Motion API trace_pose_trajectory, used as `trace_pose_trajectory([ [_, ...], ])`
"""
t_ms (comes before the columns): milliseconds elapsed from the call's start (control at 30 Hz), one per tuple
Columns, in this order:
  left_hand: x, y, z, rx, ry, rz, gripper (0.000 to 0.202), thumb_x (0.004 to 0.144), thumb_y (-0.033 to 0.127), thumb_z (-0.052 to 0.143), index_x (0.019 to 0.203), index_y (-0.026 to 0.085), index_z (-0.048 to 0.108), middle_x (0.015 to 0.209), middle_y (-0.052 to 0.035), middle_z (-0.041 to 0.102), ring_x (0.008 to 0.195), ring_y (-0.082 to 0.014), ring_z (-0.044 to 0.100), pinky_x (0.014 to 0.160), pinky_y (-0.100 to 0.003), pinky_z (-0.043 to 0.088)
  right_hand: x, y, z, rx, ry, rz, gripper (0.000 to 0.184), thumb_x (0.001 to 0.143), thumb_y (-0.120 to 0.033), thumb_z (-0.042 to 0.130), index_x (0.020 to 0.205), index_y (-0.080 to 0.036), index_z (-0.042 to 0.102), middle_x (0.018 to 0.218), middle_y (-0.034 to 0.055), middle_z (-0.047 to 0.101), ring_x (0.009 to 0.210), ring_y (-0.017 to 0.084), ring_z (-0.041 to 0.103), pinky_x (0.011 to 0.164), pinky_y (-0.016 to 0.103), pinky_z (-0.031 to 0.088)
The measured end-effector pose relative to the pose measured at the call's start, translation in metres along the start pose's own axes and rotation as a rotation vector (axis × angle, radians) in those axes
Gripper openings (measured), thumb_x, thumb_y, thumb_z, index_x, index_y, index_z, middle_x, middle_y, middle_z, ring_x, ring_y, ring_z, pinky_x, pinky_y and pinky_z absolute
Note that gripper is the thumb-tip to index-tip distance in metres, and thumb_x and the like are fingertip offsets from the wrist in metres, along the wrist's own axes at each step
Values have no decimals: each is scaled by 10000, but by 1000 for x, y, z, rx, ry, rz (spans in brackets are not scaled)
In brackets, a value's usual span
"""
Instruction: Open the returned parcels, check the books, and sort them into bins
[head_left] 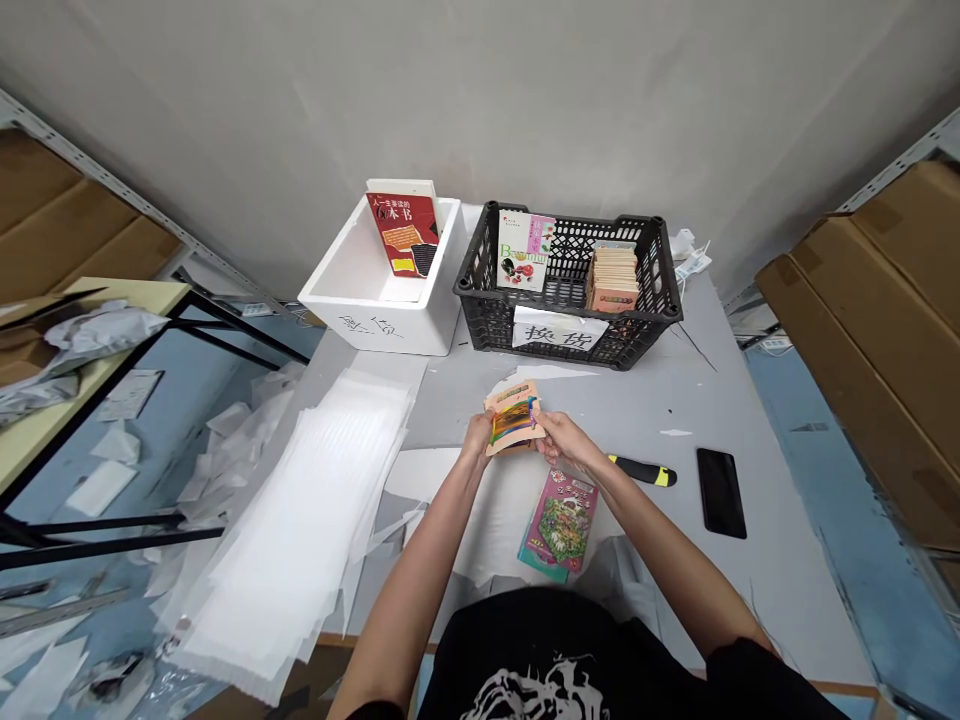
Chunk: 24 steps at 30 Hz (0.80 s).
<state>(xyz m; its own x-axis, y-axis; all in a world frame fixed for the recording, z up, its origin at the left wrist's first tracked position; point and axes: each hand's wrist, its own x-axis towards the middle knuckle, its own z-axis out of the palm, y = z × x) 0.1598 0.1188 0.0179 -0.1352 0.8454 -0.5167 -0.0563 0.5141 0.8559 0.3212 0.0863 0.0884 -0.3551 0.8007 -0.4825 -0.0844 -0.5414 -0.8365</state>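
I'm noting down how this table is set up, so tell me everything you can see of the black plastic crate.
The black plastic crate is an open-topped rectangular basket with lattice walls, a thick rim and rounded corners. It sits level at the far end of the grey table, beside a white foam box. Inside, a green-and-white book leans upright next to a stack of small books. A white paper label with black Chinese characters covers part of its front wall.

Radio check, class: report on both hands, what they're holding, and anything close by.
Left hand, right hand: both holding small peach booklet. Pink paperback below right hand. Black-and-yellow knife handle beside it.
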Motion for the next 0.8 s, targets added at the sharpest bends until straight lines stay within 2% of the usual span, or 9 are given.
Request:
trace_pose_trajectory([
  [67, 6, 1, -4, 90, 52, 23, 366, 879, 412, 390, 754, 140, 600, 716, -91, 690, 710, -221, 668, 660, -337, 524, 10, 10, -2, -91, 38, -29, 459, 782, -650, 487, 669, -205, 479, 439, -62, 505, 296, 52, 323, 319, 186, 330],
  [133, 14, -1, -8, 189, 119, 58, 340, 889, 412, 372, 804, 157, 580, 781, -80, 689, 802, -220, 658, 719, -329, 508, 24, 25, -5, -305, 118, 3, 430, 847, -597, 414, 691, -204, 490, 478, -49, 541, 319, 61, 378, 366, 192, 365],
  [267, 20, -22, -8, 386, 203, 65, 134, 827, 287, 500, 893, 181, 548, 856, -83, 669, 941, -245, 628, 830, -351, 462, 53, 61, -12, -640, 258, 140, 334, 908, -412, 400, 689, -190, 520, 504, -1, 587, 403, 108, 503, 472, 229, 426],
  [333, 17, -38, -5, 460, 221, 54, 177, 768, 211, 557, 941, 179, 536, 951, -109, 654, 1018, -263, 603, 873, -370, 442, 63, 76, -15, -729, 319, 188, 240, 881, -339, 468, 725, -176, 549, 562, 49, 627, 524, 162, 590, 553, 272, 458],
  [433, 12, -59, -1, 540, 283, 43, 354, 703, 148, 588, 1045, 159, 498, 1184, -187, 552, 1190, -299, 498, 956, -419, 390, 73, 90, -18, -853, 432, 200, 138, 828, -258, 539, 886, -142, 588, 887, 171, 679, 878, 261, 637, 746, 360, 467],
  [500, 15, -67, 0, 569, 316, 25, 421, 680, 140, 596, 1086, 139, 481, 1238, -220, 501, 1244, -318, 444, 989, -444, 360, 80, 93, -17, -894, 472, 164, 217, 812, -238, 552, 999, -134, 589, 1103, 208, 619, 1060, 291, 573, 848, 389, 436],
  [567, 22, -71, 1, 574, 312, 7, 402, 677, 155, 602, 1065, 132, 501, 1184, -211, 537, 1229, -322, 459, 988, -441, 364, 89, 95, -13, -902, 488, 128, 259, 807, -223, 548, 1043, -127, 597, 1185, 206, 574, 1122, 288, 535, 905, 376, 411],
  [667, 36, -73, 5, 550, 278, 4, 326, 676, 176, 615, 993, 141, 543, 1055, -178, 610, 1165, -324, 517, 953, -430, 395, 106, 98, -4, -875, 514, 107, 249, 791, -186, 538, 1007, -96, 623, 1117, 204, 597, 1118, 287, 531, 954, 367, 383],
  [800, 47, -71, 13, 463, 195, 66, 332, 688, 206, 636, 999, 136, 547, 1002, -144, 645, 1046, -283, 591, 876, -395, 449, 118, 103, -4, -786, 552, 71, 255, 744, -203, 576, 967, -90, 623, 986, 168, 630, 1092, 301, 526, 952, 399, 382],
])
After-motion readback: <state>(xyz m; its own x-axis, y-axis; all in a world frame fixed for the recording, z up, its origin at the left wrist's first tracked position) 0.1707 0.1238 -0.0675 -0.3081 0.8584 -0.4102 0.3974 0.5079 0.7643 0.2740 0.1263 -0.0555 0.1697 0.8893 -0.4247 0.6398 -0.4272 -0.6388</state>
